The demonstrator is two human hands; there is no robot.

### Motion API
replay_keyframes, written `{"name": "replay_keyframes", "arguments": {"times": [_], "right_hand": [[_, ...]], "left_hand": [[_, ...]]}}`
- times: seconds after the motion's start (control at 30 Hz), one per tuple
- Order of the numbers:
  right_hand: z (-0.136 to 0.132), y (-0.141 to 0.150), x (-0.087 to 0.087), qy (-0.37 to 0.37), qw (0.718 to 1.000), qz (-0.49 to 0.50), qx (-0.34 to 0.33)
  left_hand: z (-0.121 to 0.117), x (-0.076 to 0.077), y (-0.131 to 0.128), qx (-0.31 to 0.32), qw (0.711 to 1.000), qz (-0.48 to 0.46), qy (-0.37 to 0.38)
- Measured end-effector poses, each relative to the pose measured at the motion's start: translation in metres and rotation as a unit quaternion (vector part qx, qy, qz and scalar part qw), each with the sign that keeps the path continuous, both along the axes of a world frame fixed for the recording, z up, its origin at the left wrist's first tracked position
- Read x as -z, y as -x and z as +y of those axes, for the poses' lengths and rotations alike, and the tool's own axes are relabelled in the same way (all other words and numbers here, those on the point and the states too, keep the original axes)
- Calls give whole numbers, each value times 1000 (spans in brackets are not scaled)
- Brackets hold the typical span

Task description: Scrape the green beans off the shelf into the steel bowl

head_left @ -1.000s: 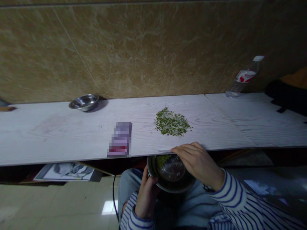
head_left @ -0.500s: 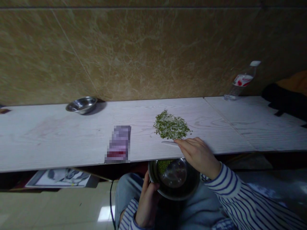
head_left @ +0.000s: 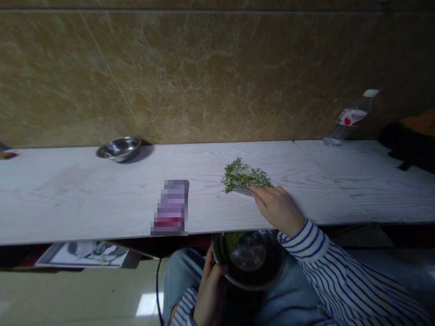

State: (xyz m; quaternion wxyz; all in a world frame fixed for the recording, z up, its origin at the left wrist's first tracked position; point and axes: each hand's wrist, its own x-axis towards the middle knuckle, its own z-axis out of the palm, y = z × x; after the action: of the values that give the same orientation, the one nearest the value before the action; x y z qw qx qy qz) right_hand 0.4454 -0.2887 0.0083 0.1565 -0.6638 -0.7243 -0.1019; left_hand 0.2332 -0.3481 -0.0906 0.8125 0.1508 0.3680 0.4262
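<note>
Small green beans (head_left: 243, 174), they look like mung beans, lie scattered in a patch on the white wood-grain table (head_left: 112, 199). My right hand (head_left: 280, 206) pinches a thin, pale, flat card (head_left: 243, 191), its edge against the near side of the patch. Below the table's front edge, my left hand (head_left: 211, 283) grips the left rim of a metal bowl (head_left: 249, 286), thumb on the rim. The bowl is over my lap, with some green beans inside at its far left. Part of the card is covered by my right fingers.
A small steel bowl (head_left: 119, 150) stands by the wall at the left. A blurred-out purple rectangular item (head_left: 171, 206) lies at the table's front edge. At the back right are a clear plastic bottle (head_left: 350, 118) and dark cloth (head_left: 408, 142). A drawer-like tray (head_left: 84, 254) sits under the table.
My right hand has moved the card away from me, from just in front of the beans to their near edge. My left hand still holds the bowl. The view has shifted slightly.
</note>
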Motion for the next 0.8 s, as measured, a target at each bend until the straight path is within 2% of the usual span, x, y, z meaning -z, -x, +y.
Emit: {"name": "replay_keyframes", "arguments": {"times": [0.33,0.57,0.8], "right_hand": [[6,-11,-6,-26,999,12,19],[1,-3,-3,-7,1000,6,-27],[-12,-2,-9,-6,997,40,-67]], "left_hand": [[0,-1,-1,-4,1000,11,-4],[-1,-5,-1,-5,1000,3,9],[-1,-9,1,4,1000,5,1]]}}
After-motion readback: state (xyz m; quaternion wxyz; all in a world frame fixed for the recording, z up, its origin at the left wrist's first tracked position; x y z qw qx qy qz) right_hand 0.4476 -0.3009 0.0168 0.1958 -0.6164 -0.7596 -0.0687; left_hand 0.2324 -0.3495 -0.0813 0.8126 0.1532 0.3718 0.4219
